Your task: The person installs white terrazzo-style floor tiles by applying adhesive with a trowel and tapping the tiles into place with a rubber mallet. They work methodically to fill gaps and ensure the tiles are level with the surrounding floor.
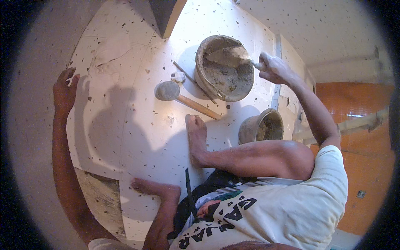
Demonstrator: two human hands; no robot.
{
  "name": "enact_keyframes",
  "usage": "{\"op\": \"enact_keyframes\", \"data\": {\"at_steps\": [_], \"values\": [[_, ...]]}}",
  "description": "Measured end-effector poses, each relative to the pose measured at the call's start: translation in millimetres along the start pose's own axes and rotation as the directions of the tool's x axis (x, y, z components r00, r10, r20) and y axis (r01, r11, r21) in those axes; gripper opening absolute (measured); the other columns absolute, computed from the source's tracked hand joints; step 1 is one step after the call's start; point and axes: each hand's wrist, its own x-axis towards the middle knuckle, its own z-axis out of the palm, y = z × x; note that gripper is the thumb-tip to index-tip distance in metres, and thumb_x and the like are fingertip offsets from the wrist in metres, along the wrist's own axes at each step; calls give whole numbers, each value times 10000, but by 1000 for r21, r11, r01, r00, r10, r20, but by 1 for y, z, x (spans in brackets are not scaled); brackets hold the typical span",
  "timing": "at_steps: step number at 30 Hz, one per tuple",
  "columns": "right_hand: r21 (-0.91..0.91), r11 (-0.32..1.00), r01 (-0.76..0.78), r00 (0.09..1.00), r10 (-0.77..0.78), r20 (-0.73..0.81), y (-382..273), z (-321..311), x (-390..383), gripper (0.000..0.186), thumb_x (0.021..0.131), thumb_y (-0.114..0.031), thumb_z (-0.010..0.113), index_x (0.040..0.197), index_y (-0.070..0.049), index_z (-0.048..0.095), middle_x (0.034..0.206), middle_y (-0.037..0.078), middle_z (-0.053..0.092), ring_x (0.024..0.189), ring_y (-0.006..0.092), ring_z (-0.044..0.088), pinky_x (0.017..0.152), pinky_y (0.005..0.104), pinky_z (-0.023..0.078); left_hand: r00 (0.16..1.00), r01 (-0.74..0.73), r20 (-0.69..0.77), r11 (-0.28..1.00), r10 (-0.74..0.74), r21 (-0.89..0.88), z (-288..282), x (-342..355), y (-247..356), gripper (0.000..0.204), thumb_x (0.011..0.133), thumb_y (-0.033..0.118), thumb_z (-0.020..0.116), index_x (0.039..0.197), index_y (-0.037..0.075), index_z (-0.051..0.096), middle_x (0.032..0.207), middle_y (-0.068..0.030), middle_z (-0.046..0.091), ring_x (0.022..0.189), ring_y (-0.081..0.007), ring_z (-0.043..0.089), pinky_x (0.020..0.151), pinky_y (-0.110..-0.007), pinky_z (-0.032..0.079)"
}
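In the upper right of the frame, the right hand point(273, 68) is closing firmly round the handle of a trowel point(228, 56) lifting wet, heavy, sloppy mortar from the bucket point(208, 85), while the left hand point(64, 89) is lying open and flat at the tile point(121, 125) edge.

Tiling site: speckled floor tiles point(137, 125), mortar bucket point(225, 68), rubber mallet point(183, 98).

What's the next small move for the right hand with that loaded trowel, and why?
Probably lift the trowel clear of the large mortar bucket and carry it toward the tile. The right hand grips its handle, the blade sits heaped with mortar over the bucket, and the left hand rests flat at the tile's far edge. The mallet lies unused.
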Motion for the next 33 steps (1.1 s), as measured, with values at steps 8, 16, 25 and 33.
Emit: {"op": "enact_keyframes", "data": {"at_steps": [8,16,25,33], "values": [[650,756,-80,970,-92,226,32,30,-43,252,877,-259,668,958,-23,635,740,41,606,645,117,573,547,304,489,999,29,-22,980,-25,199,-64,-89,66,343,945,199,651,1239,24,632,1239,-182,654,1139,-323,639,986,-425,510],[629,777,7,956,-190,225,76,103,-56,378,947,-414,599,844,-54,653,658,50,599,507,139,553,466,342,465,989,-55,-69,764,128,643,-219,-149,135,380,950,301,611,1235,51,640,1306,-163,616,1201,-364,571,1043,-452,446],[677,717,-165,948,-74,310,135,67,-117,210,895,-247,632,905,-46,690,660,60,598,529,174,575,472,352,485,963,225,-252,788,-92,573,-241,-333,66,395,917,310,617,1194,33,662,1226,-184,652,1146,-392,596,1024,-468,455],[632,770,87,996,-85,-33,41,-33,-132,176,889,-211,635,898,-38,604,662,30,576,491,121,543,420,283,468,645,732,-452,668,-617,134,-115,-574,-66,363,851,325,682,1056,26,702,1038,-204,700,992,-415,651,907,-482,508]]}}
